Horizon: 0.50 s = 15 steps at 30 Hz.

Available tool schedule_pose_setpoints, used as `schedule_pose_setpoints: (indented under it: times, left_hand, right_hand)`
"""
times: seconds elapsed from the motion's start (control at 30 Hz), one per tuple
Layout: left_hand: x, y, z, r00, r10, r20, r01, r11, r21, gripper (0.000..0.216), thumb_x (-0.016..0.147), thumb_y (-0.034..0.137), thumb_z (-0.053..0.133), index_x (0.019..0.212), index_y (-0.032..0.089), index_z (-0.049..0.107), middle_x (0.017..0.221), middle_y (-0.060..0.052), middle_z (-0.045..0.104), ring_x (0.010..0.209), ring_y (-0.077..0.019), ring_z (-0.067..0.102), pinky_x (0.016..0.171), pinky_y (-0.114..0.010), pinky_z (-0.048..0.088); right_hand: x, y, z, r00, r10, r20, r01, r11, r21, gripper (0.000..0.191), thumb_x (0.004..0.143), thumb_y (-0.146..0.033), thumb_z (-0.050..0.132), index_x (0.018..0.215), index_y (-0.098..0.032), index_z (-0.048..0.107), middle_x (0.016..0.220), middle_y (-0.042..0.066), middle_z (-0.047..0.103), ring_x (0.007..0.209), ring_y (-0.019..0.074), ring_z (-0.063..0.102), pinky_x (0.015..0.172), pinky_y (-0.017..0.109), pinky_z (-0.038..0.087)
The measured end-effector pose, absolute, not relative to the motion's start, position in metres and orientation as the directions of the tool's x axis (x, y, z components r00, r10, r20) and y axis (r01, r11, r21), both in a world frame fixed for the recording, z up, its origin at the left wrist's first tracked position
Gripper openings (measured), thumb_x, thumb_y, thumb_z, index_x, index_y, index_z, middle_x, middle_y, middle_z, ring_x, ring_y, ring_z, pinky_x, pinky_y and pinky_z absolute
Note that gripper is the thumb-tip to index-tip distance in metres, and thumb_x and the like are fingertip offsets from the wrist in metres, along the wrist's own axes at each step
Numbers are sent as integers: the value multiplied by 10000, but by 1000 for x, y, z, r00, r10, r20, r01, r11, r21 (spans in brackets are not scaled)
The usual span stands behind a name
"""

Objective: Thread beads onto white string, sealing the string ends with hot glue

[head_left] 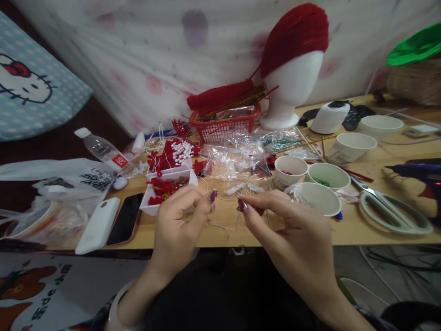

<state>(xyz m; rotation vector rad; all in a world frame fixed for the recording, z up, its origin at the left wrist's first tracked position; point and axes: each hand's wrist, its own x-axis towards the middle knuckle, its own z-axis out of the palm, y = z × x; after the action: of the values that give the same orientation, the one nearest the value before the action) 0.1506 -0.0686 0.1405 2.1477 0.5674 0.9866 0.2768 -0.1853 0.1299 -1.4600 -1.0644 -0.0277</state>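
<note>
Above the table's front edge, my left hand (179,230) is closed in a pinch, thumb pressed to the index finger. What it holds, if anything, is too small to make out. My right hand (292,234) pinches the same way a little to the right, and the object at its fingertips is too fine to name. Pale thin thread (220,226) lies on the table between and below the hands. Left of my left hand is a white box (149,209) of red and gold pieces. Near my right knuckles stands a paper cup (329,202).
Scissors (382,202) rest across a pale ring at right, near a blue glue gun (420,172). A phone (126,218) and a white power bank (98,225) lie left. Behind are clear plastic bags (234,161), a red basket (225,131) and a foam head (292,87).
</note>
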Motion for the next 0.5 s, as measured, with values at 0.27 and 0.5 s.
schedule_pose_setpoints:
  times: [0.27, 0.5]
  left_hand:
    - [162, -60, 145, 715, 509, 480, -144, -564, 813, 96, 845, 195, 721, 915, 252, 756, 977, -13, 676, 992, -143, 616, 896, -257, 489]
    - [165, -51, 147, 590, 605, 534, -119, -589, 800, 123, 877, 296, 686, 784, 216, 701, 859, -10, 662, 853, -144, 607, 813, -272, 503]
  right_hand:
    - [276, -183, 131, 527, 619, 583, 597, 219, -772, 123, 825, -91, 642, 853, -153, 745, 692, -13, 695, 652, 117, 631, 660, 260, 483]
    - [283, -170, 122, 364, 666, 652, 693, 273, -667, 118, 849, -96, 621, 879, -170, 707, 738, 4, 706, 701, 151, 657, 671, 286, 503]
